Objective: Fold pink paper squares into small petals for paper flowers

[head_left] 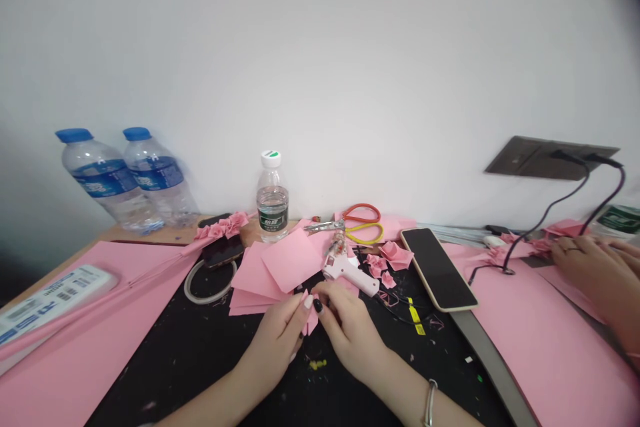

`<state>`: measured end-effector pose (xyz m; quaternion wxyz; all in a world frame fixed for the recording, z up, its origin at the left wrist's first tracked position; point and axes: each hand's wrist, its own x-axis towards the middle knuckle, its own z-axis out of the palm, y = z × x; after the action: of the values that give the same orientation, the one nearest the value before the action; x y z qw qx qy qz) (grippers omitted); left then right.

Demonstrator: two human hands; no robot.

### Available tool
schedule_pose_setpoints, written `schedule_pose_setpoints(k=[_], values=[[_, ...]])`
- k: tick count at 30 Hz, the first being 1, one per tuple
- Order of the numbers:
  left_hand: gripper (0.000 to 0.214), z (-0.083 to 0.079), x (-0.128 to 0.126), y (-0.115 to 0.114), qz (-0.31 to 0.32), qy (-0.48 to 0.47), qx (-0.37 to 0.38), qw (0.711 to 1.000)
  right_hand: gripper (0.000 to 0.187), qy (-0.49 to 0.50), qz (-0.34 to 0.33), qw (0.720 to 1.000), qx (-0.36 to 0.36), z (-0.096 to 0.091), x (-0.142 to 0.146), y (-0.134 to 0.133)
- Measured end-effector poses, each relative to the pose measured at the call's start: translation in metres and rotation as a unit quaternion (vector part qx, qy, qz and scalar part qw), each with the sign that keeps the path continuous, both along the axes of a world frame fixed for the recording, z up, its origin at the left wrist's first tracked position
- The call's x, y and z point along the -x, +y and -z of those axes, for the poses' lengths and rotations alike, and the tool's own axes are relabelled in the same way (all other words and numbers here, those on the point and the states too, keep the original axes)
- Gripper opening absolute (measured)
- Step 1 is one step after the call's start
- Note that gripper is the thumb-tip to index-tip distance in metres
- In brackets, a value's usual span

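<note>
Pinching a small folded piece of pink paper (311, 317) low at center frame, with the fingertips of the left hand (276, 340) and the right hand (347, 337) closed on it from either side. Very light and thin, soft enough to crease or crumple under a hard squeeze; safest to hold by the folded edges rather than by the loose corners. Just above the hands, loose pink paper squares (285, 267) lying overlapped on a black mat (210, 340), beside a white hot glue gun (345, 273). Farther up, orange-and-yellow-handled scissors (363, 223) lying near the wall. To the right of the glue gun, small pink paper roses (387, 257), then a black-screened phone (437, 268). At upper left, two blue-capped water bottles (125, 180) standing on the worktop (150, 233). At far right, well apart, a co-worker's hand (595, 267) resting over pink paper.
</note>
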<state>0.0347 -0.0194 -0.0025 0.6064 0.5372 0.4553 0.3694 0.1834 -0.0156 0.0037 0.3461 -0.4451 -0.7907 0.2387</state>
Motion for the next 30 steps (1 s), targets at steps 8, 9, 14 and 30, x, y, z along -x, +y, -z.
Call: schedule_pose_setpoints(k=[8,9,14,30], values=[[0.037,0.0037,-0.0012,-0.0015,0.013,-0.006,0.013,1.000,0.016,-0.050,-0.034,0.998,-0.008,-0.0032,-0.0030,0.0032],[0.037,0.0038,-0.0014,-0.0016,0.013,-0.002,0.012,1.000,0.017,-0.047,-0.042,0.998,-0.005,-0.0031,-0.0028,0.0034],[0.038,0.0033,-0.0019,-0.0010,0.028,-0.002,0.005,1.000,0.022,-0.037,-0.048,0.998,0.005,0.0001,-0.0017,0.0017],[0.033,-0.0014,-0.0012,-0.0024,0.067,0.022,-0.016,0.997,0.028,0.003,-0.036,0.998,0.052,0.0032,-0.0010,0.0003]])
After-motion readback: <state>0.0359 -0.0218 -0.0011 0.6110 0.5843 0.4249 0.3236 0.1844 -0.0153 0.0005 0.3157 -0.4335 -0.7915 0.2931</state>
